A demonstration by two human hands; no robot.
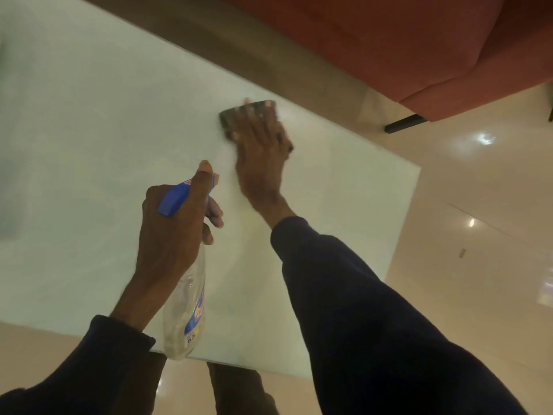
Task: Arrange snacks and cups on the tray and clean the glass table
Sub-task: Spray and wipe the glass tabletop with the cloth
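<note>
Our left hand (173,232) is curled round the neck of a clear spray bottle (187,313) with a blue trigger, held over the near edge of the pale glass desk (89,115). Our right hand (260,157) lies flat with its fingers straight, pressing a dark, blurred cloth (230,115) onto the desk towards its far edge, near a red sofa (419,40).
</note>
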